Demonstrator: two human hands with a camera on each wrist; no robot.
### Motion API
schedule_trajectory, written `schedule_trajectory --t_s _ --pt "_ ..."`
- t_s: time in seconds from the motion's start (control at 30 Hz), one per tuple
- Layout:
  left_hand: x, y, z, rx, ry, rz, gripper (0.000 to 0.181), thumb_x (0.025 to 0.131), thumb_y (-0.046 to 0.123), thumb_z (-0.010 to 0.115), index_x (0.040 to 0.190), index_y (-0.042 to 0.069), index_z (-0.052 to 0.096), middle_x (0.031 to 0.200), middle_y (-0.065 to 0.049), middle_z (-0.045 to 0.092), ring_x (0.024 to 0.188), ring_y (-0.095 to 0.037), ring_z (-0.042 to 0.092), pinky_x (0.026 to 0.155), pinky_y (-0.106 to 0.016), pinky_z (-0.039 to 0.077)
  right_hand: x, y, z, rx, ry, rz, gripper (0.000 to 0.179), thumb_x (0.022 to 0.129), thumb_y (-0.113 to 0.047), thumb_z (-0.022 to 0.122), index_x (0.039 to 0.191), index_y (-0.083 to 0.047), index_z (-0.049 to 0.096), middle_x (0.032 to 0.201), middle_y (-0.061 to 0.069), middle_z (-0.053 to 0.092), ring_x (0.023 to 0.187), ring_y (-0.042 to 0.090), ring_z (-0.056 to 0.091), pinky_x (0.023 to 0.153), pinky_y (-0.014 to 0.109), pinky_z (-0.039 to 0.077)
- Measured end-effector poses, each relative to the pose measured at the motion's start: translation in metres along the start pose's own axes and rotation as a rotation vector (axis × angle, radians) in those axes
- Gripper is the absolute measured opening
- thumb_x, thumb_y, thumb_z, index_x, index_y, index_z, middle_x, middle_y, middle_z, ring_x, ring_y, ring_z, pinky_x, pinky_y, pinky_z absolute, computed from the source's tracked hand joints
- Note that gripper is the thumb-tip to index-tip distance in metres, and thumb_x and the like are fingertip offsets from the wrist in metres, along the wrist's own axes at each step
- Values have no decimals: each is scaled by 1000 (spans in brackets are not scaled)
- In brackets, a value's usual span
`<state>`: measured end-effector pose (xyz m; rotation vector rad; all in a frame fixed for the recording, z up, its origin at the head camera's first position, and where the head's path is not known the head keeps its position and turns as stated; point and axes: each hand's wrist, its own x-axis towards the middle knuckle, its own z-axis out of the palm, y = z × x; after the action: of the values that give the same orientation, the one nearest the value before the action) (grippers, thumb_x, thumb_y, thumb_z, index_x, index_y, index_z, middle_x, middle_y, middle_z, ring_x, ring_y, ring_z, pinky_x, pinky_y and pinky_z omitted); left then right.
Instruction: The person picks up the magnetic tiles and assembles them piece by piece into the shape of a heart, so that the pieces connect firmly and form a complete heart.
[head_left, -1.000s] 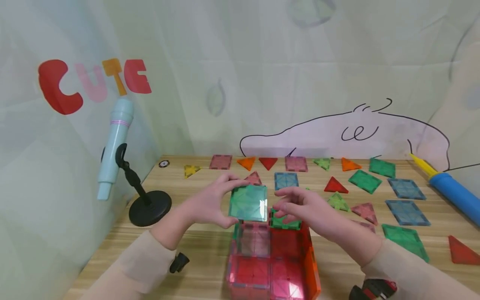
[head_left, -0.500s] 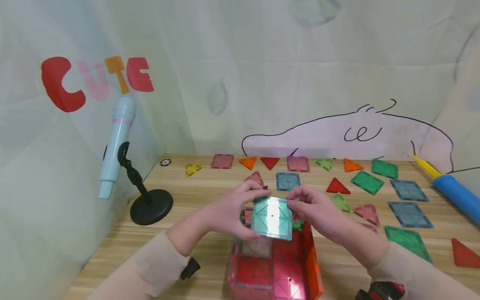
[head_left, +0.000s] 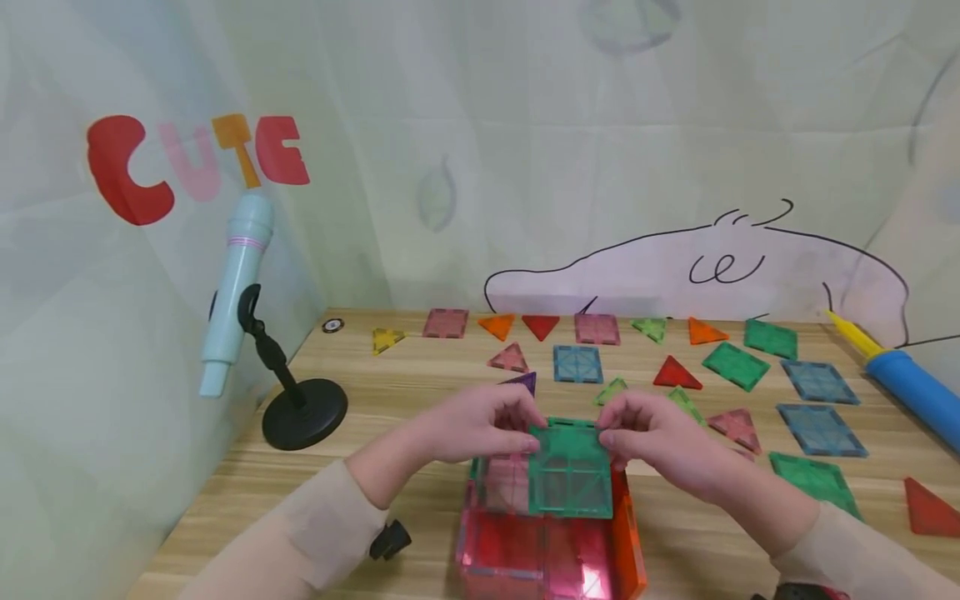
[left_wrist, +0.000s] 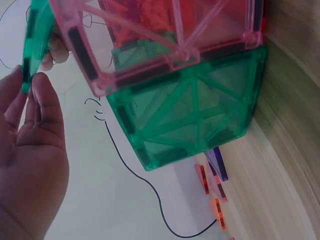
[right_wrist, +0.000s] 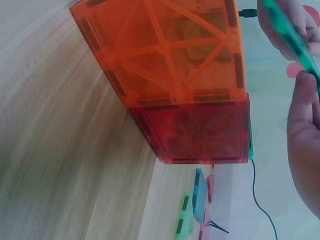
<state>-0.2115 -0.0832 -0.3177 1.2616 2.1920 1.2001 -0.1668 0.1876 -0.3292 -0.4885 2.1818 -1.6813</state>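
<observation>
My left hand [head_left: 480, 425] pinches the left edge of a translucent green square magnetic tile [head_left: 572, 471] between thumb and fingers. Its right edge is pinched by my right hand [head_left: 667, 437]. The tile is tilted and overlaps the back right of a box built from magnetic tiles [head_left: 501, 546] in the head view. The wrist views show it raised above the box walls. A pink tile [left_wrist: 165, 45] and a green tile [left_wrist: 195, 110] form the box's left side; an orange tile [right_wrist: 165, 50] and a red tile [right_wrist: 200, 132] form its right side.
Loose triangle and square tiles lie across the wooden table, including a blue square [head_left: 577, 364] and a red triangle [head_left: 677, 373]. A toy microphone on a black stand [head_left: 303, 414] is at left. A blue pump with a yellow nozzle [head_left: 915, 383] lies at right.
The left hand has brought the green tile rightward and toward the box's back right. The right hand, earlier free beside it, now pinches its right edge. The tile has tilted flatter.
</observation>
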Motion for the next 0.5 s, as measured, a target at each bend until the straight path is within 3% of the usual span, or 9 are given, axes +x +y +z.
schedule_trajectory --t_s 0.1,0.3,0.5 --pt "1 2 4 -9 -57 -13 14 88 13 65 101 9 61 90 2 63 80 -7 58 74 -26 51 -4 0 -4 -34 -45 21 19 90 -15 63 98 1 56 84 14 59 75 27 59 72 38 52" --pt "3 4 11 -38 -175 24 8 88 9 65 95 7 62 85 5 61 76 -4 57 71 -24 51 -12 1 -8 -99 -181 31 16 88 -14 65 95 -1 59 84 10 60 76 22 56 69 33 50" --pt "0 5 17 -107 -265 -60 9 89 9 64 98 9 62 84 8 62 75 -4 58 71 -23 50 -19 7 -5 -103 -217 89 17 87 -18 67 95 -4 61 87 9 61 80 22 55 70 33 49"
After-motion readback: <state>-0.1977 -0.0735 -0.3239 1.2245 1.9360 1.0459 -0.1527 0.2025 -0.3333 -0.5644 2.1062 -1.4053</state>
